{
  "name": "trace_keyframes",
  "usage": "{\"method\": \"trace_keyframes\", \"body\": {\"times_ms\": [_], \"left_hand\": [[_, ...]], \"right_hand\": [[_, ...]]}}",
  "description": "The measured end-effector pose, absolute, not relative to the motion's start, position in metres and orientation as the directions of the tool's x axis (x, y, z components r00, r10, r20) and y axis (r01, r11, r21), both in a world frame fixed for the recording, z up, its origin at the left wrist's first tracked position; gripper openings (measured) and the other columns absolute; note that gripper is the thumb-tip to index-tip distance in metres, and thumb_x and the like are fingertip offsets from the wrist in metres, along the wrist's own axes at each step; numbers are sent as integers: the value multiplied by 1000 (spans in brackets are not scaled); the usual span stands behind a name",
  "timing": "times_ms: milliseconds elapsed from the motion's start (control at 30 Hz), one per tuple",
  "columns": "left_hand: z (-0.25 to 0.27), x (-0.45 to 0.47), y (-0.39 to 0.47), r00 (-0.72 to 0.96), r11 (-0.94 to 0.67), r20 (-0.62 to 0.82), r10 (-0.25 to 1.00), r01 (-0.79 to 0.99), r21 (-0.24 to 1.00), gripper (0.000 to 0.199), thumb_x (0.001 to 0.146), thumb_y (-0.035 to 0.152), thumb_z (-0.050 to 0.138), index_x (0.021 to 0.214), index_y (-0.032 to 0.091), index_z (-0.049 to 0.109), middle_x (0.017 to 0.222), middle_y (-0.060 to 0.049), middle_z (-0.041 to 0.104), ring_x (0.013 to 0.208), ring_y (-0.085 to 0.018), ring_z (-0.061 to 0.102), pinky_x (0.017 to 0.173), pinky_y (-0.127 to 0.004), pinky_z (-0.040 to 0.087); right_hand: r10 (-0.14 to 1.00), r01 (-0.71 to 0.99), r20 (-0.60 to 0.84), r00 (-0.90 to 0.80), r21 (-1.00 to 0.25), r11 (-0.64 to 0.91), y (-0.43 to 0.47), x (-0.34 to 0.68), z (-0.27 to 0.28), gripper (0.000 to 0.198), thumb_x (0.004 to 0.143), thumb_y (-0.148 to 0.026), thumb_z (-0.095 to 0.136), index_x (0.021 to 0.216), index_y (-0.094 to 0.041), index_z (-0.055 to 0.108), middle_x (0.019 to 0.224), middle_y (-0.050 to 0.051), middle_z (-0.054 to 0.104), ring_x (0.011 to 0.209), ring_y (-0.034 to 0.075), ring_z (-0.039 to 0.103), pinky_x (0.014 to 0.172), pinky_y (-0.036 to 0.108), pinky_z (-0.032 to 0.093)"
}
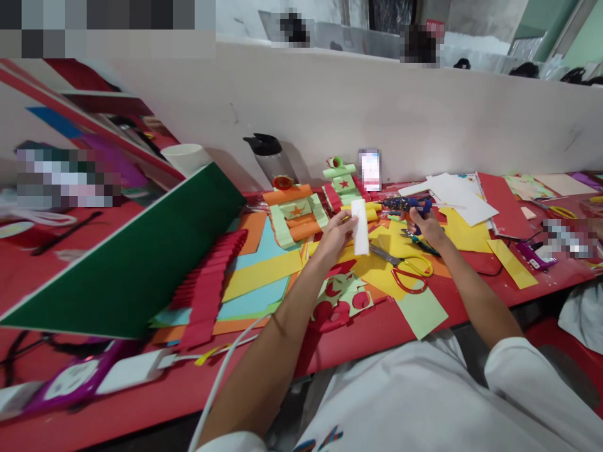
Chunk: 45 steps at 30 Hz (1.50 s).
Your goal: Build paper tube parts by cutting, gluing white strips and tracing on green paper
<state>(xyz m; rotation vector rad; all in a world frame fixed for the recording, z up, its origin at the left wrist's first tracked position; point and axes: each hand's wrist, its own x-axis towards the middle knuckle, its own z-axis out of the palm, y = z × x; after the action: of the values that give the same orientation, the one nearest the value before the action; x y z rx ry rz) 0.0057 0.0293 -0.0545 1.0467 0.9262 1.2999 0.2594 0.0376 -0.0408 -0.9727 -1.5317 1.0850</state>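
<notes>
My left hand (336, 237) is closed on a narrow white strip (360, 231), held upright by its edge; whether it is paper or foam I cannot tell. In my right hand (428, 228) is a dark blue glue gun (406, 204), its nozzle pointing left toward a yellow paper roll (372, 215) behind the strip. Below the hands lie scissors (404, 262) with one red and one yellow handle, over yellow sheets (382, 276). Green-handled pliers (421, 242) rest under the right hand. Red and light green paper cut-outs (342, 298) sit beside my left forearm.
A green board (127, 257) leans at left, near a bottle (271, 157) and a white cup (186, 158). Paper-roll models (296, 213) and a phone (370, 169) stand by the partition (353, 113). A white cable (226, 370) crosses the front edge near a purple power strip (75, 380).
</notes>
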Motion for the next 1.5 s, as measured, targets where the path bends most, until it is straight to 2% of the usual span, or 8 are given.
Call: {"method": "trace_keyframes", "body": {"times_ms": [167, 367, 500, 667, 900, 1067, 1267, 1500], "left_hand": [[-53, 7, 26, 90, -9, 33, 995, -256, 967, 43, 62, 42, 89, 83, 21, 58, 77, 2, 60, 69, -14, 58, 63, -24, 48], [-50, 9, 24, 96, -35, 57, 994, -219, 975, 45, 57, 42, 93, 80, 20, 61, 78, 2, 61, 72, -14, 59, 65, -24, 47], [-48, 9, 23, 117, -36, 60, 991, -200, 979, 45, 56, 44, 94, 79, 20, 62, 76, 1, 61, 70, -14, 57, 62, -24, 45], [-48, 9, 23, 129, -37, 62, 990, -193, 981, 45, 58, 45, 93, 79, 20, 62, 75, 1, 61, 69, -14, 55, 59, -24, 43], [-49, 9, 24, 142, -50, 75, 987, -177, 983, 37, 66, 43, 89, 80, 20, 64, 75, 0, 62, 67, -14, 56, 59, -24, 44], [-49, 9, 24, 133, -42, 69, 989, -195, 980, 39, 63, 42, 91, 81, 20, 64, 76, 0, 63, 68, -14, 56, 59, -24, 44], [-49, 9, 23, 139, -51, 77, 987, -186, 981, 37, 67, 42, 89, 81, 20, 64, 76, -1, 63, 68, -14, 56, 59, -25, 43], [-50, 9, 25, 137, -43, 70, 988, -189, 981, 40, 64, 44, 91, 81, 20, 63, 75, 1, 62, 66, -14, 55, 58, -24, 43]], "right_hand": [[939, 234, 329, -97, -910, 343, 29, 252, -32, 58, 78, -83, 67, 74, -25, 62, 55, -2, 51, 51, 14, 49, 51, 29, 46], [942, 279, 334, -42, -901, 332, 30, 248, -33, 60, 79, -81, 66, 68, -23, 60, 62, 2, 62, 48, 13, 51, 46, 27, 46], [943, 296, 333, -21, -898, 324, 34, 250, -38, 58, 81, -79, 66, 66, -22, 59, 62, 2, 63, 47, 12, 52, 45, 26, 45], [943, 287, 334, 5, -903, 318, 35, 252, -39, 59, 81, -79, 67, 64, -23, 57, 57, 0, 59, 43, 12, 52, 42, 26, 44], [941, 212, 333, -56, -917, 337, 37, 254, -41, 59, 82, -80, 65, 70, -23, 60, 62, 0, 61, 45, 11, 51, 43, 27, 45], [939, 238, 344, -2, -912, 335, 42, 258, -46, 61, 84, -81, 64, 64, -25, 53, 53, -1, 51, 44, 13, 48, 44, 30, 44], [940, 180, 340, -26, -923, 339, 43, 257, -45, 60, 83, -84, 62, 77, -24, 61, 75, 2, 68, 46, 11, 49, 45, 30, 45], [939, 247, 343, -23, -908, 338, 45, 259, -50, 61, 86, -83, 61, 65, -26, 51, 54, -2, 49, 44, 14, 49, 44, 31, 43]]}}
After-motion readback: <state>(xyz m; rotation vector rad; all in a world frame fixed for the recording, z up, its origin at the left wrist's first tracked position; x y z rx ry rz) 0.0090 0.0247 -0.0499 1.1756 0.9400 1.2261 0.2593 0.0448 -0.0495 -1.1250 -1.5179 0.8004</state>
